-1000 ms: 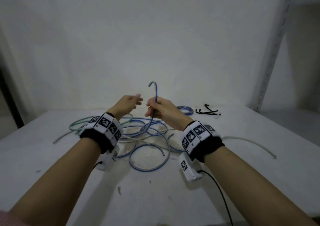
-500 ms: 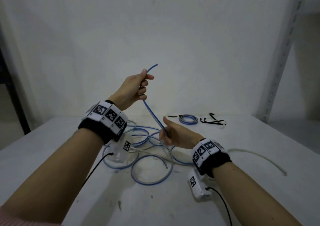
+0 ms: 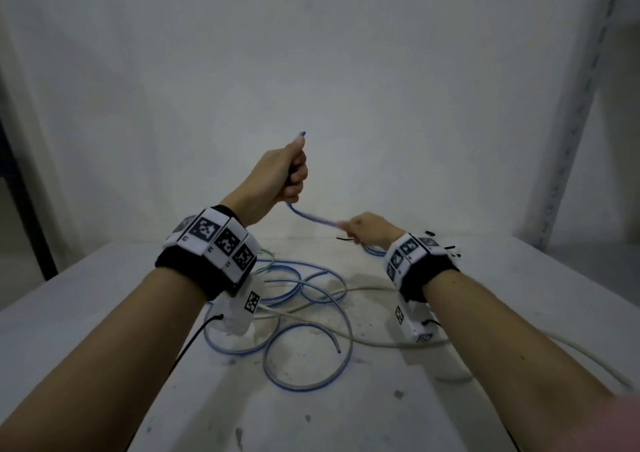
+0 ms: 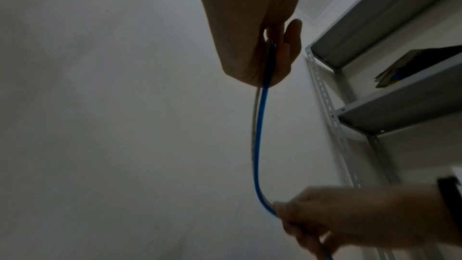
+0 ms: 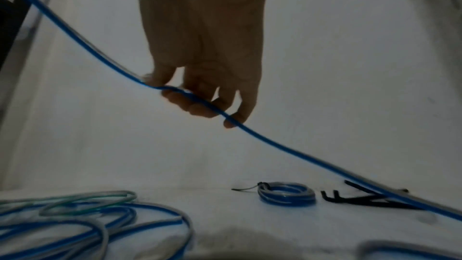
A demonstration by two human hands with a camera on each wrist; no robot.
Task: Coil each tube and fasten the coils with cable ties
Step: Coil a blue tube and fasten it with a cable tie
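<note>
My left hand (image 3: 285,171) is raised above the table and grips the blue tube (image 3: 311,216) near its end; the tip sticks out above my fist. In the left wrist view the blue tube (image 4: 257,141) hangs down from my left hand (image 4: 265,52). Lower and to the right, my right hand (image 3: 363,231) holds the same tube, which runs across its curled fingers (image 5: 197,104). The rest of the tube lies in loose loops (image 3: 308,340) on the table. A finished blue coil (image 5: 286,193) with a tie lies at the back beside black cable ties (image 5: 362,199).
A green tube (image 5: 82,200) and a white tube (image 3: 381,342) lie tangled with the blue loops on the white table (image 3: 104,313). A white wall stands close behind. A grey metal shelf rack (image 4: 362,106) is at the right.
My left hand has closed into a fist round the tube's end. My right hand has slid rightwards and away along the tube, lengthening the span between the hands.
</note>
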